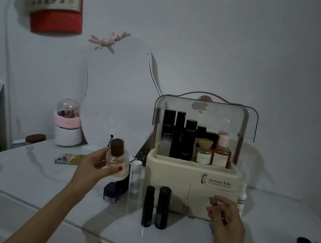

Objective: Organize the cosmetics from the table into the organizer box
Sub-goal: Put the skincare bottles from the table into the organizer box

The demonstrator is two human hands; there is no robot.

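We count two hands here. The left hand (94, 166) is up above the worktop (32, 177), its grip closed around a clear round bottle (116, 157) with a brown cap, thumb across the front. It's a bit blurred, so we can't say what's inside it. The right hand (225, 215) hangs in front of the organizer box (179, 182), fingers loosely curled and spread, pinching nothing.

The cream organizer box sits on the worktop with its clear lid (205, 114) flipped up. In the top compartment we count three tall dark bottles on the left, then a perfume bottle with a tan cap (204, 152) and an amber bottle with a pink cap (222, 152) at the front right. There's more dark stuff behind those, too dim to count.

Still out on the worktop: two black bottles (156, 207) standing side by side just in front of the box, one slim clear bottle with a white cap (136, 175), one dark jar (112, 193) lying below the left hand, one white bottle (242, 199) tucked against the box's right side, and one eyeshadow palette (68, 158) further left.
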